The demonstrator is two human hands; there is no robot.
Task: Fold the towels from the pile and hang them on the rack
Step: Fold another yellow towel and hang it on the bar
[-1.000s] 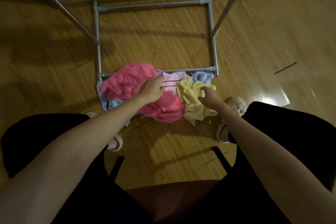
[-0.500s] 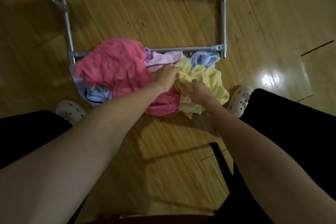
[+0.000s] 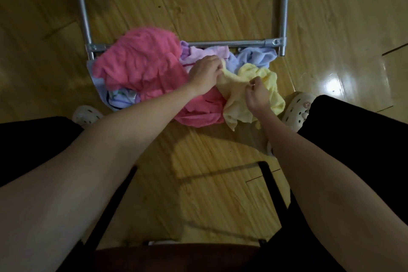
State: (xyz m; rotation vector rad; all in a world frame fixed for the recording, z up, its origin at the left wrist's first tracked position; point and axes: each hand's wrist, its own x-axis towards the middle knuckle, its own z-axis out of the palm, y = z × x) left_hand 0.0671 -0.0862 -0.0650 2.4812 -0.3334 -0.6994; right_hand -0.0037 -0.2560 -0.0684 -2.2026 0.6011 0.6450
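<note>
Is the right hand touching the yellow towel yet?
Touching. The head view shows the right hand pinching a fold of the yellow towel.

2 hands [image 3: 205,73] [image 3: 257,95], 1 rack [image 3: 283,11], 2 clogs [image 3: 298,108] [image 3: 87,115], 5 towels (roughly, they overlap) [image 3: 141,68]

A glossy wooden plank floor [image 3: 198,6] fills the frame, with a bright glare patch at right. At centre, a heap of towels lies on it: a pink towel [image 3: 141,66] at left, a yellow towel [image 3: 240,106] at right, a pale blue towel [image 3: 257,57] behind. The metal rack base [image 3: 283,13] stands on the boards at top. Two pale clogs [image 3: 297,108] rest beside the heap.
</note>
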